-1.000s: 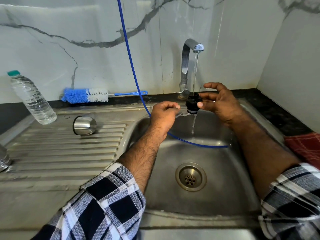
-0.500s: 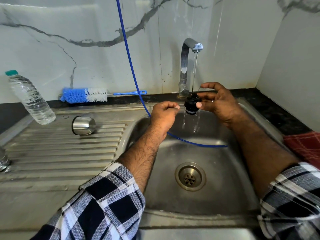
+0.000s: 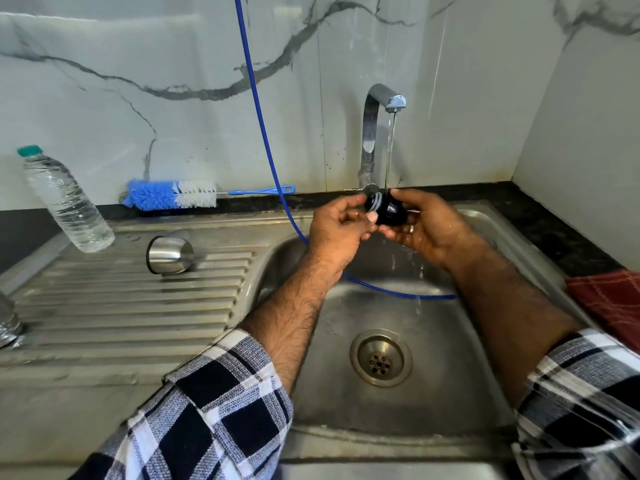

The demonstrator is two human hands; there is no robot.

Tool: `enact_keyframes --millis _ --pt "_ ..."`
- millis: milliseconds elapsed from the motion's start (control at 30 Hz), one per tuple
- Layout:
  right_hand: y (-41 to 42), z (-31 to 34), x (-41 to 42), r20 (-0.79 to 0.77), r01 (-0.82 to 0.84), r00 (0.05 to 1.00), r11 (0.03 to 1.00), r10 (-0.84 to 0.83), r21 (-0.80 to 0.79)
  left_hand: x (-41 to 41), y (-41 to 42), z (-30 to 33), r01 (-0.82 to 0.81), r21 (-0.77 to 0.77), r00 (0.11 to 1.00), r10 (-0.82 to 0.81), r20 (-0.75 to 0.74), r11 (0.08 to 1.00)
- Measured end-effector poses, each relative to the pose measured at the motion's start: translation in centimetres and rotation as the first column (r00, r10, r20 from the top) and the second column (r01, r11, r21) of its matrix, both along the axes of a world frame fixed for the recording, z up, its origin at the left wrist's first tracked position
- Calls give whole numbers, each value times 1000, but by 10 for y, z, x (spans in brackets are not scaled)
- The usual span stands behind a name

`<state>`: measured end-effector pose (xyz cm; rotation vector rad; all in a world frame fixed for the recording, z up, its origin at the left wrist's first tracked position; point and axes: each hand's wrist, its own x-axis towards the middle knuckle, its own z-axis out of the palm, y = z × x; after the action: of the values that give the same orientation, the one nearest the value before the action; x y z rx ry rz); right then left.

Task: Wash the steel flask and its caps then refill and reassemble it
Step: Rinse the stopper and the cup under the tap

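A black inner cap point(image 3: 388, 210) lies on its side under the running stream from the tap point(image 3: 377, 109), over the sink point(image 3: 491, 375). My right hand point(image 3: 429, 226) cradles the cap from below and the right, fingers curled round it. My left hand point(image 3: 337, 226) touches the cap's threaded end with thumb and fingertips. A steel cup cap point(image 3: 169, 255) lies on its side on the ribbed drainboard point(image 3: 104, 306). A steel object point(image 3: 8, 323), perhaps the flask, is cut off at the left edge.
A blue and white bottle brush point(image 3: 173, 199) lies along the back ledge. A clear plastic water bottle point(image 3: 64, 202) leans at the back left. A blue hose point(image 3: 263, 133) hangs down the wall into the basin. A red cloth point(image 3: 609, 303) lies at the right.
The cap has been turned from upright onto its side. My left hand has moved right and now touches its threaded end. The right hand has shifted under the cap.
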<state>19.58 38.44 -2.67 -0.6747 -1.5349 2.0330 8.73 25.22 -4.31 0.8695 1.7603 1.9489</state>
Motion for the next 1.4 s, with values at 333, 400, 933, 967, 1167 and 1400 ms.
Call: enact_keyframes --millis 333,400,933,967,1167,1400 --pt "8 -6 11 117 74 989 989 -89 129 -1 -3 -7 25 -190 1000 -27 -12 981" --pt "8 -5 12 110 81 989 989 -95 123 -2 -4 -7 23 -197 1000 -26 -13 980" --pt "2 -5 7 86 -15 996 929 -18 369 -1 0 -14 19 -138 992 -36 -124 990" --pt "2 -6 7 70 -13 997 929 -14 371 -3 0 -14 14 -126 995 -27 -96 992" --pt "6 -3 12 42 -11 999 973 1 230 -7 -5 -7 166 -34 982 -162 97 986" --pt "1 2 5 84 107 988 970 -128 219 1 -6 -6 151 -70 982 -158 -105 986"
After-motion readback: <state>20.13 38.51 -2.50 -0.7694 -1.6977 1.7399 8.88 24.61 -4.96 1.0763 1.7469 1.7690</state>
